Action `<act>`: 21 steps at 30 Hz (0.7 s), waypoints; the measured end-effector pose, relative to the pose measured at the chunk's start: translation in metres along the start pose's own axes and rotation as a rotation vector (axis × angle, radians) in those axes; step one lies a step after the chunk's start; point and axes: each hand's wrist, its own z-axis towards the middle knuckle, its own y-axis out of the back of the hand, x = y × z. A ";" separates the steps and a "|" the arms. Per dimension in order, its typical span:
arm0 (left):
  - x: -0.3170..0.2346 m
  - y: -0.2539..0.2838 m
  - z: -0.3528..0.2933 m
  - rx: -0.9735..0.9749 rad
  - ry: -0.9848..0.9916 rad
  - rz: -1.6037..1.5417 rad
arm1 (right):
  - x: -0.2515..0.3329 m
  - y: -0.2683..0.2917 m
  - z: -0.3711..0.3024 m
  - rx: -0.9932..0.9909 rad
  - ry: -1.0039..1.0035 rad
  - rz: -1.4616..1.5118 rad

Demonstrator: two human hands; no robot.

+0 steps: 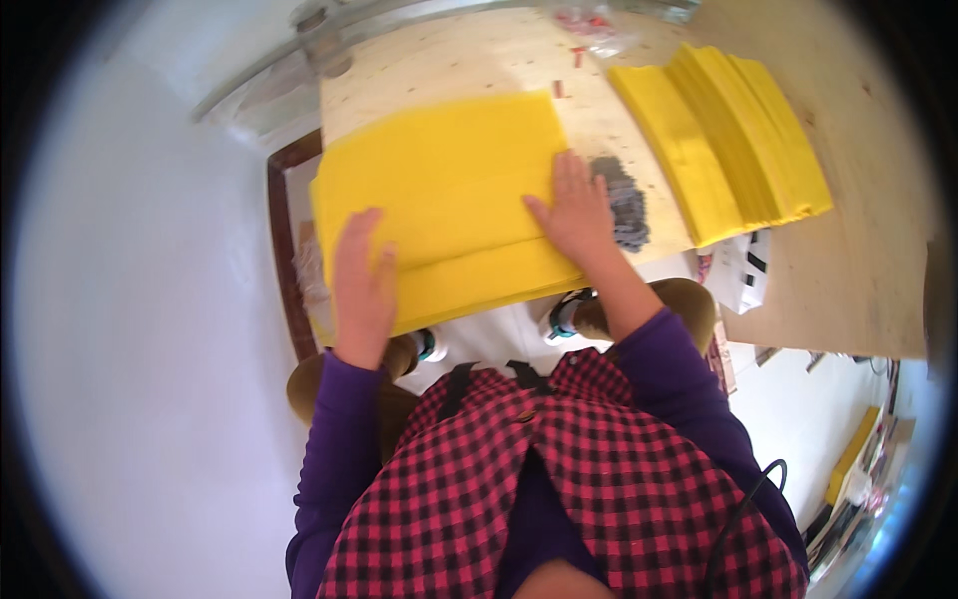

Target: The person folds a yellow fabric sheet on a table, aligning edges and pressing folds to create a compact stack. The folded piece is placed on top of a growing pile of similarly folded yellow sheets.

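Observation:
A large yellow cloth sheet (444, 185) lies folded on a pale wooden table (479, 60), its near edge doubled over into a band. My left hand (361, 285) presses flat on the sheet's near left corner, fingers together. My right hand (576, 208) lies flat on the sheet's right edge with fingers spread, half on the cloth and half on the table. Neither hand grips anything; both rest palm down on the cloth.
A thick stack of folded yellow cloths (733, 135) sits at the right of the table. A grey patch (624, 200) lies beside my right hand. A clear plastic bag (594, 25) is at the far edge. Printed paper (743, 270) hangs off the table's near edge.

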 end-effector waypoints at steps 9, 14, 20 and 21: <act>-0.061 -0.124 0.037 0.414 -0.010 0.272 | 0.003 0.005 -0.002 0.037 -0.010 0.033; -0.017 -0.092 0.022 0.371 0.133 0.515 | 0.002 0.006 -0.003 0.082 -0.016 0.072; 0.016 -0.057 0.011 0.325 0.290 0.604 | 0.004 0.013 -0.003 0.083 -0.018 0.094; 0.018 -0.057 0.010 0.308 0.274 0.592 | 0.005 0.016 -0.003 0.089 -0.013 0.068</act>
